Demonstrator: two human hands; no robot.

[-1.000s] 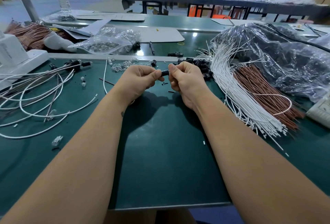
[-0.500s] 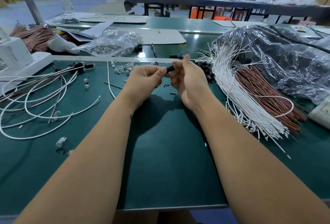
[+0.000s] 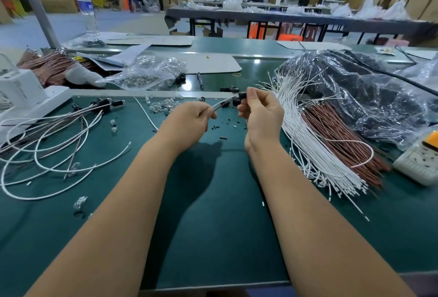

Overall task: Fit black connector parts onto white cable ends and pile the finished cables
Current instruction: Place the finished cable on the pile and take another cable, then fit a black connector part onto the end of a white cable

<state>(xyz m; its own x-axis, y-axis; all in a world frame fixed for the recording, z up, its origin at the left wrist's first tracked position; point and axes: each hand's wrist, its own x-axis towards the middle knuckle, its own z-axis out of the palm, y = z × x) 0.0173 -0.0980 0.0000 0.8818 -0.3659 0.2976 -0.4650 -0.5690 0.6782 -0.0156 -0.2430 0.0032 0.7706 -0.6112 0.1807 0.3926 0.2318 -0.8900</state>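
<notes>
My left hand [image 3: 189, 120] grips a white cable [image 3: 221, 104] near its end, above the green mat. My right hand [image 3: 262, 111] pinches a small black connector part [image 3: 242, 95] sitting on the tip of that cable. The two hands are a short gap apart with the cable stretched between them. A pile of cables with black connectors [image 3: 52, 135] lies at the left. A bundle of bare white cables [image 3: 305, 140] fans out at the right, beside brown wires [image 3: 341, 138]. Loose black connector parts [image 3: 230, 89] lie just behind my hands.
Clear glass bulbs [image 3: 163, 107] and tiny black bits are scattered on the green mat [image 3: 213, 213]. A white machine [image 3: 21, 93] stands far left, a power strip [image 3: 419, 159] far right. Plastic bags [image 3: 369, 97] cover the back right. A water bottle [image 3: 87, 12] stands behind.
My hands have drawn apart; the right hand has lifted and moved right with the black connector, exposing a length of white cable between them. The view tilted up slightly.
</notes>
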